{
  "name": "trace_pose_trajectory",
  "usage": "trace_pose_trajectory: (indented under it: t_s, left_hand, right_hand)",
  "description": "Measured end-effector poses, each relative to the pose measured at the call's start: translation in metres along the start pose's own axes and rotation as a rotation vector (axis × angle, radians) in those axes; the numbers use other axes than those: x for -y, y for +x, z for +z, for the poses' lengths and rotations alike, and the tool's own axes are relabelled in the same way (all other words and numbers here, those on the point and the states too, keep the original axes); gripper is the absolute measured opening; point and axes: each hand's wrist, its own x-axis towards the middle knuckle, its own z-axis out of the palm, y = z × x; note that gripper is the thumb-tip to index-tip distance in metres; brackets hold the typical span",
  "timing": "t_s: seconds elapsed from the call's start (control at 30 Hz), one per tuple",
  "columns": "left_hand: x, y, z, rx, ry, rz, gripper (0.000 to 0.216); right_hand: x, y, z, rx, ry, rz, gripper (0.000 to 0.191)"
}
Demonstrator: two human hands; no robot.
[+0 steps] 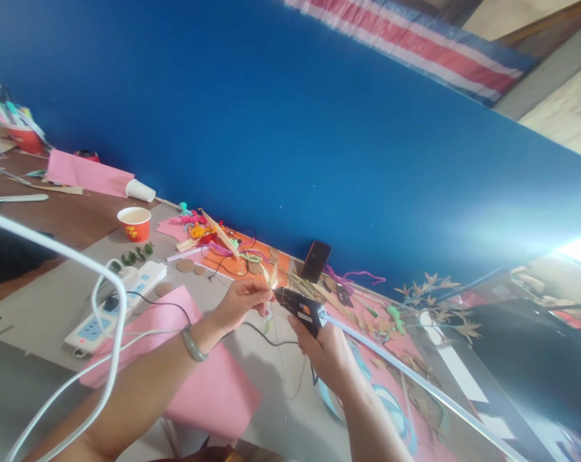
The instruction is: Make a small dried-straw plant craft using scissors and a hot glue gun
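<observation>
My left hand (pixel 246 301), with a bangle on the wrist, is closed in a pinch on a small pale dried flower (pixel 269 278); its petals stick up above the fingertips. In my right hand (pixel 326 350) is a black glue gun (pixel 300 307), gripped by its handle. The gun's nozzle points left, right beside the base of the flower and my left fingertips; whether it touches cannot be made out. A white glue stick runs out of the gun's back end toward the lower right. A black cord hangs below the gun.
A white power strip (pixel 119 308) lies left on pink paper, with a white cable looping in front. Behind it stands a red paper cup (pixel 135 224). Craft scraps (pixel 213 234) and a phone (pixel 316 261) line the blue wall (pixel 251 115). Dried stems (pixel 429 289) are at right.
</observation>
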Motion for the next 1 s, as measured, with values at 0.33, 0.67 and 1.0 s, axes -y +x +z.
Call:
trace_pose_trajectory:
  t_s: [0.33, 0.67, 1.0]
  left_hand:
    - [0.0007, 0.0002, -0.0005, 0.0, -0.018, -0.017, 0.022]
    - [-0.0023, -0.0007, 0.0017, -0.006, -0.021, -0.029, 0.025]
    - [-0.0002, -0.0002, -0.0003, -0.002, -0.009, -0.033, 0.027]
  right_hand:
    - [-0.002, 0.0008, 0.0014, -0.035, 0.056, -0.048, 0.053]
    - [-0.0012, 0.001, 0.0008, -0.04, 0.053, -0.048, 0.052]
    - [-0.0016, -0.0007, 0.0, -0.011, 0.048, -0.041, 0.05]
